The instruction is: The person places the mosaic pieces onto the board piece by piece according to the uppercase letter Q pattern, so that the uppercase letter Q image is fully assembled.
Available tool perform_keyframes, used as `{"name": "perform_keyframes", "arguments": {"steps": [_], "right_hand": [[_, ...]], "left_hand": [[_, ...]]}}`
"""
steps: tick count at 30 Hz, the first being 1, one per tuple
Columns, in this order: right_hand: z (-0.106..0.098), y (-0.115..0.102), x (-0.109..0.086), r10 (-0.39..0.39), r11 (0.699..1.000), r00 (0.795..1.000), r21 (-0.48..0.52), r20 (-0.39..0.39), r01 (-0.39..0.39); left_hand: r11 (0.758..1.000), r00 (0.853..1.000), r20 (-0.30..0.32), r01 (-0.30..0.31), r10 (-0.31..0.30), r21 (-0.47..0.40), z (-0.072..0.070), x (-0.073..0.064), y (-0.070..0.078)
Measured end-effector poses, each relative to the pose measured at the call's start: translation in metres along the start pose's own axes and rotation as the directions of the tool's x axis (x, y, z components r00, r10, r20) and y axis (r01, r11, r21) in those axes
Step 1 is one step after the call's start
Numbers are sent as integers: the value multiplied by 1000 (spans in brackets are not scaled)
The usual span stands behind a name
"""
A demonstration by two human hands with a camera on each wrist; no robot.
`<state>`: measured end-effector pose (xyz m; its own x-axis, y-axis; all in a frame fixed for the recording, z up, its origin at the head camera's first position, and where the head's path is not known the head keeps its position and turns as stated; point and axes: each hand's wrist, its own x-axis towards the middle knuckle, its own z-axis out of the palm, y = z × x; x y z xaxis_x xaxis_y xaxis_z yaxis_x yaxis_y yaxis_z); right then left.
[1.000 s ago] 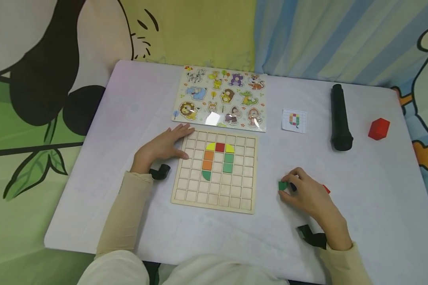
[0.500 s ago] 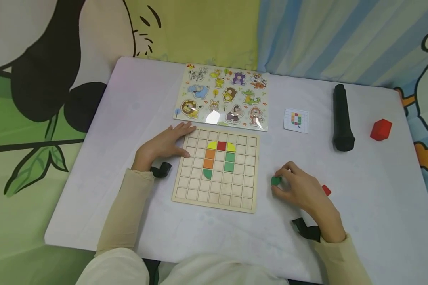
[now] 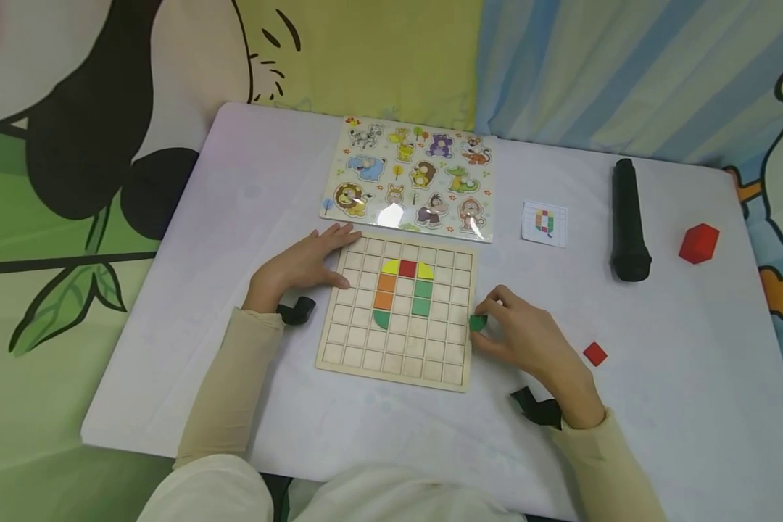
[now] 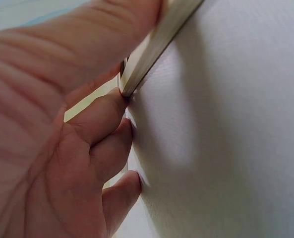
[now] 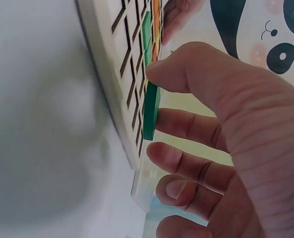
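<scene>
A wooden grid board (image 3: 401, 373) lies on the table, holding two yellow corner tiles, a red tile (image 3: 407, 269), orange tiles (image 3: 384, 291) and green ones (image 3: 422, 298). My left hand (image 3: 298, 264) rests at the board's upper left, its thumb on the left edge and its fingers stretched to the corner. In the left wrist view that thumb lies along the wooden rim. My right hand (image 3: 528, 333) pinches a small green tile (image 5: 151, 110) between thumb and index finger, at the board's right edge. The other right fingers are loosely bent behind it.
An animal picture puzzle (image 3: 409, 177) lies behind the board. To its right are a pattern card (image 3: 544, 224), a black microphone-like object (image 3: 629, 221) and a red block (image 3: 699, 243). A small red tile (image 3: 595, 354) lies right of my right hand.
My right hand has moved left with the green tile, from the table to the board's right edge, uncovering the red tile behind it. My left hand has stayed on the board.
</scene>
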<state>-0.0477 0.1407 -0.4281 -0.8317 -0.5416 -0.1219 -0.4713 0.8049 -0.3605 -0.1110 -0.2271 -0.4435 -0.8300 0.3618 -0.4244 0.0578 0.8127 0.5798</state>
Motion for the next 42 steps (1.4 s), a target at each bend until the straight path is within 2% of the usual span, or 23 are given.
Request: {"name": "perform_keyframes", "arguments": {"steps": [6,16,29,36,42], "right_hand": [[3,-19,16,-50,999,998,6,23,50],[24,-53,39,-160,987,986,-22,48,161],[31,-63,42,-163,983,986,-84,22,164],[32,-69,41,-155,985,988,-81,-15,154],[32,-72,41,-150,981,988,-132,-28,145]], "left_hand": [[1000,1000,6,2,-2,-7,0,0,0],[1000,1000,8,1,-1,-10,1,0,0],[1000,1000,2,12,-12,-6,1,1,-2],[1000,1000,2,13,-13,-16,1,1,-4],[1000,1000,5,6,-6,-20,1,2,-4]]}}
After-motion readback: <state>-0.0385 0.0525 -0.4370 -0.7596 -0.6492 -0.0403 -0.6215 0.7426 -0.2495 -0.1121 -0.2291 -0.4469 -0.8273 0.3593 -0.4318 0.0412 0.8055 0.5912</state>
